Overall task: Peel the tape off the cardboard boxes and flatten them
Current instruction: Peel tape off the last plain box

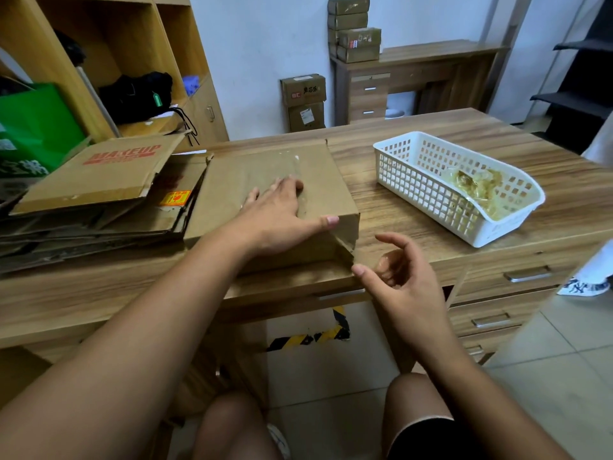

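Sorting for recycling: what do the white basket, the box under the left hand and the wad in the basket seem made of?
White basket: moulded plastic, slightly glossy; its walls are a regular grid of holes. Box: brown cardboard, matte, with creases and a ragged near corner. Wad: probably used clear packing tape; it looks yellowish, shiny and crumpled.

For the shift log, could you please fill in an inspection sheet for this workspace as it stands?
Surface: wooden desk, drawers at front right.
Job's things: cardboard box, not yet flattened, tape strip along its top; flattened cardboard stack against its left side.
Clutter: white basket holding crumpled tape.
Grippers: left hand flat on the box top; right hand loosely curled by the box's near corner, nothing plainly held.
Cables: thin black cord hanging off the shelf unit.
Surroundings: green bag, taped boxes by the far wall, second desk.
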The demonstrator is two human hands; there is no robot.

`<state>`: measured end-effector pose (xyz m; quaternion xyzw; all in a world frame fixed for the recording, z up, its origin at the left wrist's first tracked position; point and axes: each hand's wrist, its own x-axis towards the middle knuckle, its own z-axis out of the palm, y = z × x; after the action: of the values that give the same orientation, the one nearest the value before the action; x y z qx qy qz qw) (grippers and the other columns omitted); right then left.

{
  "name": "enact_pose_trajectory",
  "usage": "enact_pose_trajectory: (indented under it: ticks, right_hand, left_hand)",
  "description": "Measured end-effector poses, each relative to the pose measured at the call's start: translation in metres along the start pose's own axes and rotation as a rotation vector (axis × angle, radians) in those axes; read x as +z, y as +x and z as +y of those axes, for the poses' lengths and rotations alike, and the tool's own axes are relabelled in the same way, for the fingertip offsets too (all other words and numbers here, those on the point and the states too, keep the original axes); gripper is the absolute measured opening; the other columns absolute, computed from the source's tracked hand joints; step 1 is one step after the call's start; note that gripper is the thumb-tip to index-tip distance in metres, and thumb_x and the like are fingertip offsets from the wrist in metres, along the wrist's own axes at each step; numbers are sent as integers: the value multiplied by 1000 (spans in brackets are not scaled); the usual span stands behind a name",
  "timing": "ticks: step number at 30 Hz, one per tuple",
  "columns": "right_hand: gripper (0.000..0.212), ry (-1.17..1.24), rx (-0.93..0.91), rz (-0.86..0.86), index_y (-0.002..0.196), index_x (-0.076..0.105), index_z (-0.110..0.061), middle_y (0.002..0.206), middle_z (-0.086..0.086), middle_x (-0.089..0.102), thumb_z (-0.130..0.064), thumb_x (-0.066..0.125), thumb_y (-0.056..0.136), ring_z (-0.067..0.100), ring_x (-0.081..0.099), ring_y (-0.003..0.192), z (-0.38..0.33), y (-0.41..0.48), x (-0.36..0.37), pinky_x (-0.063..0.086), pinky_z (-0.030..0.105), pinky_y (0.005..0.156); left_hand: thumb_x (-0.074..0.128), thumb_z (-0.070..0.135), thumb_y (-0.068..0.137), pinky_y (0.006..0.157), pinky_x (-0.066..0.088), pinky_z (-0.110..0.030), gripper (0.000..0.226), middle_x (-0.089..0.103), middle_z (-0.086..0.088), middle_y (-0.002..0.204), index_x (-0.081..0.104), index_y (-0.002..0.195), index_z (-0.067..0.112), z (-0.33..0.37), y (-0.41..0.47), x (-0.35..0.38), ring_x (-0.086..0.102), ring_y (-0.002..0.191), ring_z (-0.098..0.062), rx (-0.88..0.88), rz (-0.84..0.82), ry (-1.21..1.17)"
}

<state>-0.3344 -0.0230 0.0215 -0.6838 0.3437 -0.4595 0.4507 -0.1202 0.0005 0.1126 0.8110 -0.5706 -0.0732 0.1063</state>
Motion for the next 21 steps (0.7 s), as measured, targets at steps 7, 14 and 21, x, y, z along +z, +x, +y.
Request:
enact_pose_trajectory:
  ticks: [7,14,21]
  right_hand:
    - [16,-314,-112,37,103,71,-32,89,-7,51,-19,70,94,-5,51,77,-1,32,-2,41,5,69]
    - [8,-224,-47,145,97,68,-24,105,0,63,-16,67,97,-11,60,81,8,52,-6,46,5,67]
    - [19,-74,-56,176,110,74,-20,100,-13,74,-10,64,97,0,69,96,13,43,-1,56,23,87]
  left_hand:
    - [52,75,85,119,27,-42,76,20,12,164,28,151,46,-26,-16,-30,27,148,-16,91,-136,-37]
    - [46,68,91,118,14,-35,66,15,20,164,27,152,50,-47,-31,-22,12,150,-5,118,-61,-85]
    - [40,69,93,119,11,-31,65,19,17,164,28,153,45,-40,-24,-8,15,150,-6,87,49,-12]
